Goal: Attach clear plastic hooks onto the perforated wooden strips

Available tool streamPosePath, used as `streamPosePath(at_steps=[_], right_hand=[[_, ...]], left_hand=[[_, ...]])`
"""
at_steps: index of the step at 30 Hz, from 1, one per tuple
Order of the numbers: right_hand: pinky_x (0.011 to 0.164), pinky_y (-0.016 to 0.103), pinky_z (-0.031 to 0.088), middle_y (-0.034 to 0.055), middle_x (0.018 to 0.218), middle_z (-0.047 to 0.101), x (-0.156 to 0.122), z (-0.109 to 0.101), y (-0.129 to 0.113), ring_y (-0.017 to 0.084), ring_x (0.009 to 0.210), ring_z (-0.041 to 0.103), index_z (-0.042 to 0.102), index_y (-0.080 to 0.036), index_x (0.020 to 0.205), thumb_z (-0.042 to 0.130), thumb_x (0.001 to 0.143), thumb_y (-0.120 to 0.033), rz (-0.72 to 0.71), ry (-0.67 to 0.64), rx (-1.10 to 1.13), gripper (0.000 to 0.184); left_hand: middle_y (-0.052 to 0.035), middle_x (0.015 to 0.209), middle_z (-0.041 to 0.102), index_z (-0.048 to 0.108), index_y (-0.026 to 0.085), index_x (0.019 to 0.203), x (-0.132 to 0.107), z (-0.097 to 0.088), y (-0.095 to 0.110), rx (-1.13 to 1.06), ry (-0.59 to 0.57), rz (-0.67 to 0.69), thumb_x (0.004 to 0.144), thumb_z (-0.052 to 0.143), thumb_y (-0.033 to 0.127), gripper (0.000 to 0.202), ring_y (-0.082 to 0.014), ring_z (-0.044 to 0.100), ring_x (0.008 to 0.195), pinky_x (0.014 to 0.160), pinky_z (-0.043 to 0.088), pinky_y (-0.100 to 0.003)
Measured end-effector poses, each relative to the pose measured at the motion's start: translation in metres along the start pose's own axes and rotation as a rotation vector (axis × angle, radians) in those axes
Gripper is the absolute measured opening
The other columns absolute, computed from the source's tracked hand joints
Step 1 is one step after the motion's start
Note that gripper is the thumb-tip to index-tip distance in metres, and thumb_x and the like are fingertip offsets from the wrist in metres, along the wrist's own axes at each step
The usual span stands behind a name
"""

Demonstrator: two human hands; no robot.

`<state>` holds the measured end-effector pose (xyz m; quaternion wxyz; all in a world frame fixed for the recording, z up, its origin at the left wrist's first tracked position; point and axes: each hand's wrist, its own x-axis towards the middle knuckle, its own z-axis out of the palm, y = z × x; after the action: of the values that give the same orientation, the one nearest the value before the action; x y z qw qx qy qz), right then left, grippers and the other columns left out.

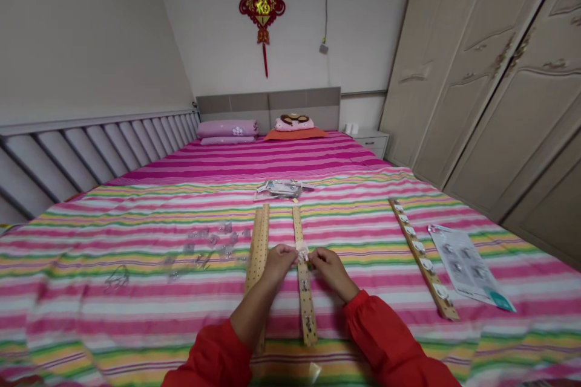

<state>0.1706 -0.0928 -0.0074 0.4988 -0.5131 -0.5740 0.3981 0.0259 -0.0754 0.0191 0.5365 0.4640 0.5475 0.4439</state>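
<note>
On the striped bed sheet (136, 326), a narrow wooden strip (306, 302) with small metal fittings (308, 321) lies between the two hands. The left hand's (281, 260) fingers pinch a small clear piece (302, 249) over the strip; the right hand's (330, 268) fingers are at its other side, whether clamped on it I cannot tell.
</note>
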Motion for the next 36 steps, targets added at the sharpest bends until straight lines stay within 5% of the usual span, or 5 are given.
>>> streamPosePath(at_steps=[11,36], right_hand=[[0.052,0.025,0.029,-0.0047,0.052,0.042,0.01,0.008,0.035,0.013,0.055,0.039,0.044,-0.021,0.052,0.049,0.073,-0.034,0.034,-0.01,-0.153,0.024],[0.053,0.028,0.026,-0.0042,0.05,0.043,0.016,0.011,0.049,0.014,0.053,0.039,0.042,-0.023,0.051,0.048,0.072,-0.037,0.062,-0.005,-0.261,0.026]], left_hand=[[0.004,0.044,0.055,0.057,0.017,0.048,0.022,0.003,-0.019,0.154,0.03,-0.016,0.057,0.057,0.009,0.012,-0.0101,0.051,0.048,0.051,0.037,-0.021],[0.0053,0.042,0.05,0.052,0.018,0.052,0.035,0.005,-0.039,0.258,0.091,-0.062,0.056,0.063,0.013,0.013,-0.0114,0.051,0.049,0.05,0.035,-0.021]])
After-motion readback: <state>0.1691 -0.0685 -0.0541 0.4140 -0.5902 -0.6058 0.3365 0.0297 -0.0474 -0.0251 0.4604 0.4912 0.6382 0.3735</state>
